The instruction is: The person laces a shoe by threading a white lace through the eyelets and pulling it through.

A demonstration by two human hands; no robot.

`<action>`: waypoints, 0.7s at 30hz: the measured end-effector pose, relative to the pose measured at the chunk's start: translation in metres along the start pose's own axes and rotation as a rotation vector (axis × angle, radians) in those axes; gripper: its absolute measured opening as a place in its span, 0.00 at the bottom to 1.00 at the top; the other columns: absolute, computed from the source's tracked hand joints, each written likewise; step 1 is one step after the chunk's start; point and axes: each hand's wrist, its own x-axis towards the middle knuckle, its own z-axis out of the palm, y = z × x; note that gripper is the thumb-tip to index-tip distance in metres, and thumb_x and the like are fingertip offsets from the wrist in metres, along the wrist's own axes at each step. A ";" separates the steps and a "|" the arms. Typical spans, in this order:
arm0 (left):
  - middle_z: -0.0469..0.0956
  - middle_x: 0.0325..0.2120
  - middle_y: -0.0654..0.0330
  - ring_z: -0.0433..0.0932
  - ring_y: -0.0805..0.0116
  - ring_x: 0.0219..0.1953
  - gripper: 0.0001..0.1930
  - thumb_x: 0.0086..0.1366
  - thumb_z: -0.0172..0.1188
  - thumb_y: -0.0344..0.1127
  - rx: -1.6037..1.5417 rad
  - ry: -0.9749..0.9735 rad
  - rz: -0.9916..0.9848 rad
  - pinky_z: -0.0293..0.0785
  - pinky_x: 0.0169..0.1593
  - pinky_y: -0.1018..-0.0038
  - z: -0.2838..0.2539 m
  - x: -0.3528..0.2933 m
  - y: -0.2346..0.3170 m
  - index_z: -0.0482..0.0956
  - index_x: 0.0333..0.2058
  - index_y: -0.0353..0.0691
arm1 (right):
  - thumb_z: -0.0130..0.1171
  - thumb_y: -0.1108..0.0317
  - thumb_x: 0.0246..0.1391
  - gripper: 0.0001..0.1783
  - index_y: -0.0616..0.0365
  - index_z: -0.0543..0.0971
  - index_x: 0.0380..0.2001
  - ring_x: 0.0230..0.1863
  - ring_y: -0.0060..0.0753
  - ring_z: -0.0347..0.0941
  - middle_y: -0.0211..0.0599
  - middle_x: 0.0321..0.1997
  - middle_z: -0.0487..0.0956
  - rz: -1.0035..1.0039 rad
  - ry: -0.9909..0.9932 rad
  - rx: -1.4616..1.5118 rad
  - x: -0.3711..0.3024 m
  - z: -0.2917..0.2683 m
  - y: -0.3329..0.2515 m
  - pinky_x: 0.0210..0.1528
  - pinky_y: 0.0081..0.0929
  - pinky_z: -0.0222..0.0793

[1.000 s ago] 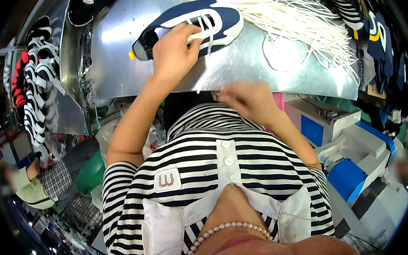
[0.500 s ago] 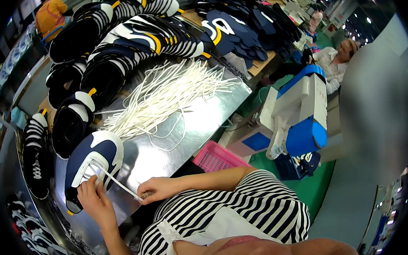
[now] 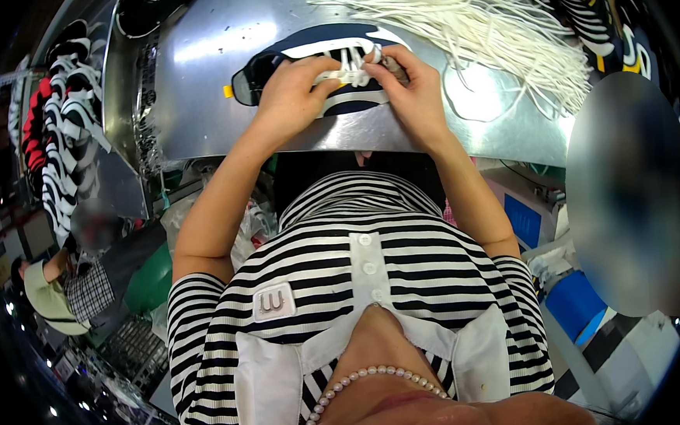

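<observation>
A navy, white and black shoe upper [image 3: 306, 39] lies on the metal table in front of me, toe to the right, a yellow tab at its heel. White shoelace [image 3: 353, 62] runs in loops across its eyelets. My left hand [image 3: 292, 97] rests over the shoe's near side, thumb and index finger closed on the lace. From the right, my right hand [image 3: 417, 91] pinches the lace at the toe end of the eyelets. Something brownish shows by its fingers, too small to make out. The hands partly cover the shoe's middle.
A pile of loose white laces [image 3: 477, 29] spreads over the metal table [image 3: 210, 127] to the right. Stacked shoe uppers [image 3: 590, 30] stand beyond it, and a dark shoe [image 3: 152, 7] sits far left. More white, black and red pieces [image 3: 63, 136] hang left. Another person [image 3: 57, 300] is at lower left.
My view has swung round, so the shoe now appears centred. My right hand, which held a lace stretched out from the shoe, is now close to the eyelets beside my left hand.
</observation>
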 end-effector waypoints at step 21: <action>0.82 0.28 0.54 0.78 0.51 0.31 0.15 0.55 0.67 0.48 0.083 0.190 -0.001 0.74 0.39 0.62 0.007 0.000 0.013 0.83 0.34 0.43 | 0.61 0.70 0.59 0.12 0.62 0.72 0.42 0.32 0.40 0.80 0.44 0.32 0.81 0.007 -0.109 -0.301 -0.025 -0.006 -0.022 0.36 0.31 0.74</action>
